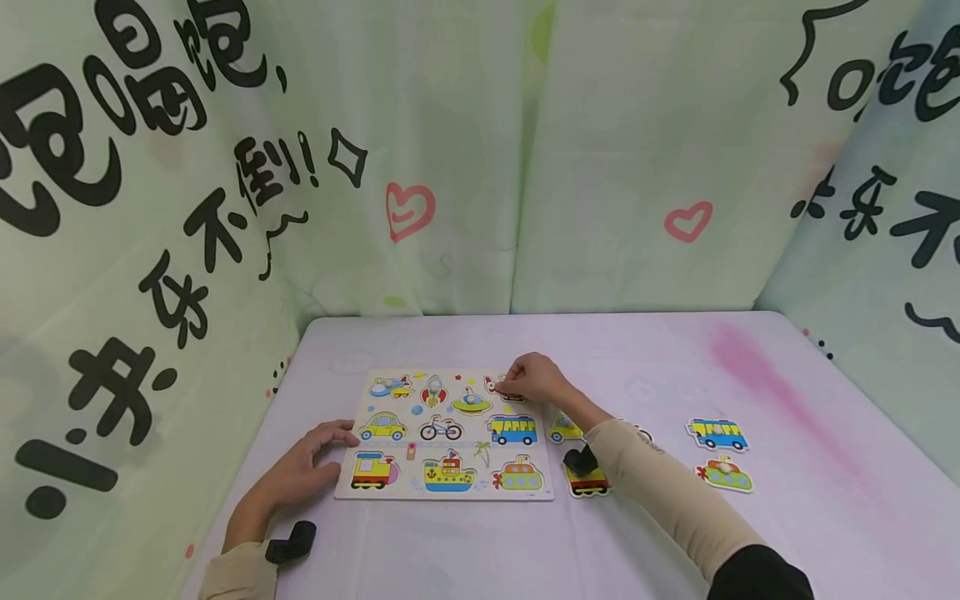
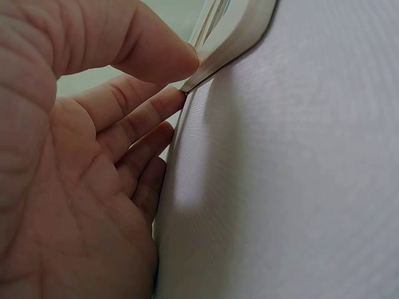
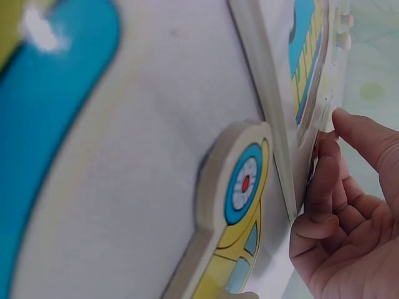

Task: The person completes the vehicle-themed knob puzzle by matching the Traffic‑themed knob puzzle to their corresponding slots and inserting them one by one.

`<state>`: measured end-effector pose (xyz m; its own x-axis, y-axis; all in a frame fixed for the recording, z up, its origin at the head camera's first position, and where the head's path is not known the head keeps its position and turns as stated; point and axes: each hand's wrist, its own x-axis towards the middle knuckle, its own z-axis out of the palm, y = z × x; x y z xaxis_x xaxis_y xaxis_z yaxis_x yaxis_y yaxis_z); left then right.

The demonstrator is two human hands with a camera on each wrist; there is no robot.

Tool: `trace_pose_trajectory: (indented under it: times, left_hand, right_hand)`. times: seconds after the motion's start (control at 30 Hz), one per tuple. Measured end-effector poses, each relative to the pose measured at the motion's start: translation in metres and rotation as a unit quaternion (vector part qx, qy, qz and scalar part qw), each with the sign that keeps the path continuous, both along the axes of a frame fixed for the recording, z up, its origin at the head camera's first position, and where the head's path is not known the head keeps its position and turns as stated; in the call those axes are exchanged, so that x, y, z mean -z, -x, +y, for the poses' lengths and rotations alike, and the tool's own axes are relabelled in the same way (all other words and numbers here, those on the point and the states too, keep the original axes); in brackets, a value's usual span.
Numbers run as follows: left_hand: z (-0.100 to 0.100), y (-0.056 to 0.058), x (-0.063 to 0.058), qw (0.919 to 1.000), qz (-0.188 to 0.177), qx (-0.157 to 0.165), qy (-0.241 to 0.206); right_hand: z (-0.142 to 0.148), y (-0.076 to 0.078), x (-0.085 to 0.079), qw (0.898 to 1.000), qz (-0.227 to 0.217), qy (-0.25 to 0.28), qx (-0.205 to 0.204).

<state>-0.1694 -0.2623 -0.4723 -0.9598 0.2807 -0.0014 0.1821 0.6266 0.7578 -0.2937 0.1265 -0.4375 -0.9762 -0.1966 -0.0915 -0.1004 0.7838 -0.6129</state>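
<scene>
A white puzzle board [image 1: 450, 450] printed with colourful vehicles lies flat on the table. At its top right corner, the right hand [image 1: 536, 377] pinches a helicopter puzzle piece [image 1: 513, 397] between thumb and fingertips, close over the helicopter picture and partly covering it. In the right wrist view, the right hand [image 3: 349, 205] has its thumb and index finger together at the board's surface, other fingers curled below. The left hand [image 1: 306, 463] rests at the board's left edge. Its thumb [image 2: 168, 56] touches the board's rim in the left wrist view, the other fingers extended along the side.
Right of the board lie a yellow car piece [image 1: 565, 428] and a train piece [image 1: 592, 483], with another piece partly under the right sleeve [image 1: 660, 475]. Farther right are a blue bus piece [image 1: 717, 434] and a submarine piece [image 1: 724, 474]. Printed curtains [image 1: 600, 167] enclose the table.
</scene>
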Motion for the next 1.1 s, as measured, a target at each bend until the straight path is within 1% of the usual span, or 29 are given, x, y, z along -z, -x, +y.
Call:
trace_pose_trajectory:
  times: [0.1, 0.23, 0.33, 0.5, 0.63, 0.77, 0.93, 1.1]
  left_hand:
    - [0.0, -0.001, 0.0, 1.0, -0.002, 0.0, -0.001]
    - [0.001, -0.001, -0.001, 1.0, -0.002, 0.0, 0.002]
    - [0.001, 0.0, -0.002, 1.0, 0.001, -0.001, 0.005]
    - [0.0, 0.001, -0.003, 0.9999, 0.008, 0.0, 0.006]
    - [0.0, 0.001, -0.002, 0.9999, 0.01, 0.001, 0.005]
    - [0.0, 0.0, -0.002, 0.9999, 0.01, 0.003, 0.004]
    - [0.001, -0.001, -0.002, 1.0, 0.008, 0.005, 0.004]
    - [0.0, 0.0, -0.001, 0.9999, 0.011, 0.006, 0.003]
  right_hand:
    - [0.003, -0.002, 0.001, 1.0, 0.0, 0.016, -0.001]
    - [0.007, -0.006, -0.001, 0.999, -0.001, 0.053, -0.007]
    - [0.01, -0.011, -0.006, 0.997, 0.012, 0.076, -0.02]
    - [0.014, -0.021, -0.014, 0.994, 0.042, 0.098, -0.038]
    - [0.017, -0.031, -0.019, 0.991, 0.049, 0.117, -0.044]
    - [0.024, -0.041, -0.018, 0.988, 0.05, 0.132, -0.057]
    - [0.037, -0.047, -0.012, 0.987, 0.043, 0.137, -0.075]
    - [0.048, -0.054, -0.009, 0.988, 0.035, 0.132, -0.072]
